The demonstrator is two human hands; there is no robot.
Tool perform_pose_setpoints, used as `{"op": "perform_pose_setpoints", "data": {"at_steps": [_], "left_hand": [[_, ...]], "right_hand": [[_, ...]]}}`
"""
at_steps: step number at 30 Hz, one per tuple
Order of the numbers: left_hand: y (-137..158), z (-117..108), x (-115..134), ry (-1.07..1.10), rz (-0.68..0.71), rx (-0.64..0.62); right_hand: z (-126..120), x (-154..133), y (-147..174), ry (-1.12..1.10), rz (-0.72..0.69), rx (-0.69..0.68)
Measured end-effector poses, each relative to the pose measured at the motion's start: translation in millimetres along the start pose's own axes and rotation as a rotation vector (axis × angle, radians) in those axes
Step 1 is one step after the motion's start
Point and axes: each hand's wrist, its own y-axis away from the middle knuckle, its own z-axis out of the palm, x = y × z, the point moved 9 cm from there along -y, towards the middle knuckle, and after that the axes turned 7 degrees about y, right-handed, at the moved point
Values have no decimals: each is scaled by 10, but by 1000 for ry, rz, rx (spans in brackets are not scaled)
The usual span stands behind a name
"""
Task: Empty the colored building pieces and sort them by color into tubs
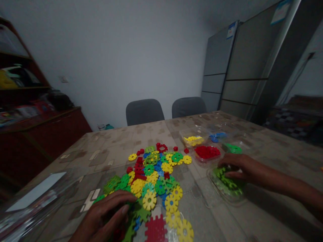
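Observation:
A mixed pile of plastic building pieces (148, 169) lies on the table, with yellow, green, blue and red toothed discs and squares. My left hand (108, 215) rests at the pile's near left side, its thumb and index finger apart above green pieces; its other fingers are partly hidden. At the right, my right hand (237, 168) reaches over a clear plastic tub (214, 193) of light green toothed pieces (229, 183). Its thumb and fingers are apart and touch or nearly touch these pieces. A dark red toothed square (155, 229) lies between my hands, near the bottom edge.
Behind the green tub stand clear tubs with red pieces (207, 152), yellow pieces (193, 140), blue pieces (217, 136) and green pieces (234, 148). Clear plastic packaging (37, 198) lies at the left. Two grey chairs (145, 112) stand beyond the table (106, 144).

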Motion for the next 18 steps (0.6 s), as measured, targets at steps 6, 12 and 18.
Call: {"op": "perform_pose_setpoints", "data": {"at_steps": [6,12,18], "left_hand": [[2,-6,8,-55,28,-26],[-7,42,73,-27,52,-60],[-6,34,107,6,35,-13]], "right_hand": [[-152,-18,16,111,-92,195],[-143,7,312,-1,-88,44],[-176,186,319,-18,89,31]]}}
